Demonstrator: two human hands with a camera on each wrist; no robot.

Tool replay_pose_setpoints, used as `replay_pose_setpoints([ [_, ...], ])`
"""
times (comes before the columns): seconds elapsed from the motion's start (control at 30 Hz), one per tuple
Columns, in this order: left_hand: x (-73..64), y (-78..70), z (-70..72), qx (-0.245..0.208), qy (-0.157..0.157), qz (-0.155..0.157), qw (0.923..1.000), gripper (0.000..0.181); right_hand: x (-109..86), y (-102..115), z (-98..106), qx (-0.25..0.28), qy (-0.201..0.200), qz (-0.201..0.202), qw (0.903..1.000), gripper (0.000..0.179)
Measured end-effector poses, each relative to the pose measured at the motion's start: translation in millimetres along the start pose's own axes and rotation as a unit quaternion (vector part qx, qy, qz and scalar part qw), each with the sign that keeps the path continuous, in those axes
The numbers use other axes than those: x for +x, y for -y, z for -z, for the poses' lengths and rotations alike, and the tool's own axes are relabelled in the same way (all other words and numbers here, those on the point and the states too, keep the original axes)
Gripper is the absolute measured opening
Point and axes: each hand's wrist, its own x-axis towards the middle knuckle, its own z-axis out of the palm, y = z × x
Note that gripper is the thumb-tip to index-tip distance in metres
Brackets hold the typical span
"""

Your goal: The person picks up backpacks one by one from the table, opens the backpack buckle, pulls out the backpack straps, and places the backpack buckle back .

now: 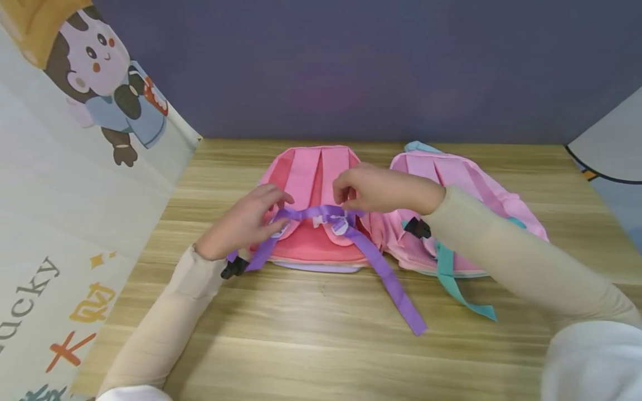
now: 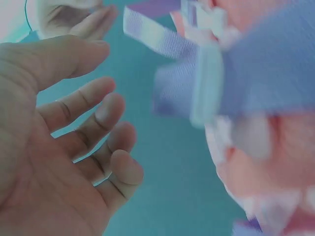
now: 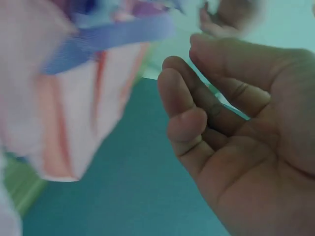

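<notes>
Coral backpack: above it the fingers of the left hand are released, bent loosely around nothing, and in the wrist views we see a gap to the cloth. Also the fingers of the right hand are bent softly and grasp nothing. We find the left hand at nine o'clock of this backpack, the right at about two. Between and below them passes the purple strap, through a white buckle, its loose tail pointing to between four and five o'clock.

We judge that the step in hand is arranging this strap; the next move probably calls for a fine pinch near the buckle.

Farther out, at three o'clock, lies a lilac-pink backpack, its teal strap hanging toward six o'clock over the wooden table.
</notes>
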Motion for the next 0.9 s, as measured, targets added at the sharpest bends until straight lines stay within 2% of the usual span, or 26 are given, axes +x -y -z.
replay_pose_setpoints([
  [0.13,10.3,-10.8,-3.8,0.005,0.015,-0.026,0.9995,0.028,-15.7,-7,-20,-0.001,0.010,-0.014,0.9999,0.019],
  [0.3,22.6,-19.9,-10.7,0.010,0.034,-0.041,0.9985,0.021,-25.9,-13,-43,0.006,-0.007,-0.024,0.9997,0.034],
  [0.47,30.8,-20.2,-18.9,0.023,0.040,-0.049,0.9977,0.017,-25.1,-16,-56,-0.017,-0.028,-0.032,0.9989,0.028],
  [0.67,32.0,-21.4,-22.9,0.039,0.035,-0.038,0.9979,0.016,-26.6,-18,-57,-0.021,-0.032,-0.021,0.9990,0.020],
  [0.8,31.9,-33.4,-24.3,0.048,0.019,-0.037,0.9979,0.013,-30.6,-21,-58,-0.006,-0.037,-0.002,0.9993,0.017],
  [0.9,34.0,-46.8,-29.7,0.044,0.027,-0.041,0.9978,0.009,-32.1,-24,-60,0.001,-0.044,0.003,0.9990,0.015],
])
